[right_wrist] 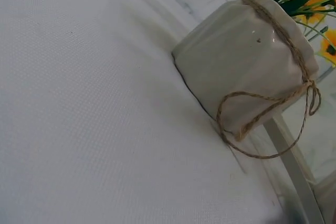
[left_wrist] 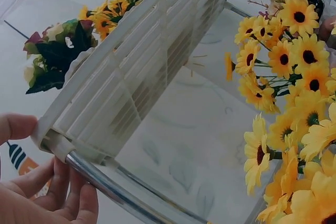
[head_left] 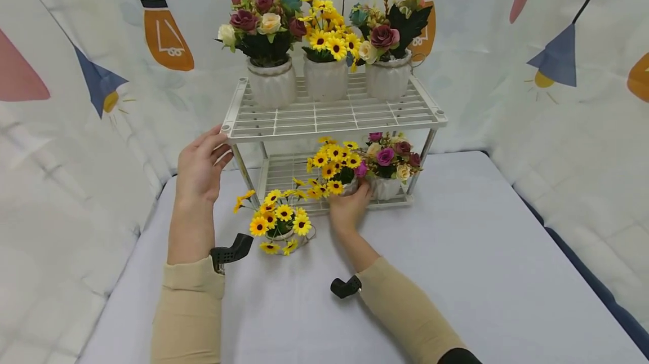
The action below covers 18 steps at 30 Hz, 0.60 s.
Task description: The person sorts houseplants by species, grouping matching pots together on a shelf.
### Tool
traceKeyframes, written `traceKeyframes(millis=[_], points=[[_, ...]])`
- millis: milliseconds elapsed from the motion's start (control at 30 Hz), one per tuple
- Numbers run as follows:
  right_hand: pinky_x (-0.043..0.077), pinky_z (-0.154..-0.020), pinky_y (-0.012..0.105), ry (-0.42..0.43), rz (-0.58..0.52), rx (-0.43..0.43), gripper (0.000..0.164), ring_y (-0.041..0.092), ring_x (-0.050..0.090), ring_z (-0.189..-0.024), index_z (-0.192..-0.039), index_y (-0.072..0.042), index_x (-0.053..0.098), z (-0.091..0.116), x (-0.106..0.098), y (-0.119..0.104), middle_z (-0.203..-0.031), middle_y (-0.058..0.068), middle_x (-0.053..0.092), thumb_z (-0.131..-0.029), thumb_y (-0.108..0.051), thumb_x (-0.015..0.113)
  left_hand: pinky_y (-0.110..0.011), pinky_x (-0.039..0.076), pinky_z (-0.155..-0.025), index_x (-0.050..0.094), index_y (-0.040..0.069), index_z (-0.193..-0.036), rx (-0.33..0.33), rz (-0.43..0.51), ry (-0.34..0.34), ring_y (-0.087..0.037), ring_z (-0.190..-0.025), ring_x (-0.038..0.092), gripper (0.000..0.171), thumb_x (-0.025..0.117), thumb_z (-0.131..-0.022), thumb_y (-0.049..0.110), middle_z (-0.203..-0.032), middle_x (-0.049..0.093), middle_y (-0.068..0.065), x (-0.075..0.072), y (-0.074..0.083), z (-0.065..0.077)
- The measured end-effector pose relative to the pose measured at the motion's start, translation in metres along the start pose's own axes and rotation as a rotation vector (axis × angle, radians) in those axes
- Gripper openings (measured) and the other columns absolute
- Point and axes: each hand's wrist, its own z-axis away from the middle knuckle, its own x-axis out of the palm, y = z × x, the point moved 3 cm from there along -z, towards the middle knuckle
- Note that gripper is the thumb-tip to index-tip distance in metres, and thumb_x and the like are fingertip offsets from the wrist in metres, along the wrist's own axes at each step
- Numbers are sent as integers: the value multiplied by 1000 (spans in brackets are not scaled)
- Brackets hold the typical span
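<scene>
My left hand (head_left: 199,169) holds the front left corner of a white two-tier rack (head_left: 324,121). In the left wrist view its thumb lies on the corner and the fingers (left_wrist: 63,190) curl by the metal post (left_wrist: 113,187). My right hand (head_left: 350,208) grips a white pot of yellow daisies (head_left: 334,164) at the lower shelf, beside a pot of mixed roses (head_left: 387,186). Another daisy pot (head_left: 286,237) stands on the table before the rack; the right wrist view shows a white pot (right_wrist: 247,56) with a twine bow. The right hand's fingers are partly hidden.
Three potted flower arrangements line the top shelf: roses (head_left: 271,85), yellow daisies (head_left: 324,79) and more roses (head_left: 389,79). A white cloth covers the table (head_left: 481,274). Patterned curtains (head_left: 481,60) hang behind and at both sides.
</scene>
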Motion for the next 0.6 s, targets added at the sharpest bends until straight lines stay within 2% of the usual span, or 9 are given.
traceKeyframes(millis=[233,333,433,600], points=[[38,-110,44,-17,-43,8,84,34,42,-133,-143,-1,44,4,1,-3,-143,19,42,-66,8,77,-33,42,-98,58,-4,-141,15,31,-11,-19,-109,59,47,69,-100,16,-126,62,-6,-2,0,0],[36,-113,45,-32,-60,33,85,35,40,-136,-145,-3,42,7,-2,-3,-146,18,39,-70,5,81,-33,42,-97,58,-4,-141,17,34,-11,-19,-108,59,46,68,-100,15,-125,62,-6,-2,0,0],[35,-115,46,-41,-44,42,83,35,42,-135,-143,-4,44,10,-8,-5,-144,17,42,-73,-5,89,-33,42,-96,59,-3,-141,20,28,-9,-20,-108,59,46,69,-100,16,-125,62,-6,-2,0,0],[34,-114,47,-80,-99,46,81,37,44,-132,-139,2,43,18,-19,-10,-139,21,43,-77,-14,91,-34,41,-96,60,-3,-140,23,22,-11,-20,-108,58,45,69,-100,17,-131,61,-11,-2,-1,0]])
